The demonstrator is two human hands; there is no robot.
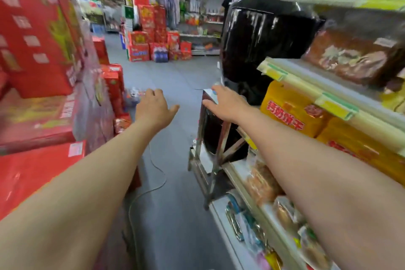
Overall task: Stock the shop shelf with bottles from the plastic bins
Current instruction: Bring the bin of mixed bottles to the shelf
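Shop shelf lengthwise down the aisle at right; both grips released: left hand, right hand.

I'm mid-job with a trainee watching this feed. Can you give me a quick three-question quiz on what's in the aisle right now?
1. True or false: the left hand holds a bottle.
2. What rises just behind the right hand? A) a big black jar B) a blue bin C) a trolley
3. Fill in: a thin ___ trails over the floor between the red boxes and the shelf.

Key:
1. False. It is open and holds nothing.
2. A.
3. cable.
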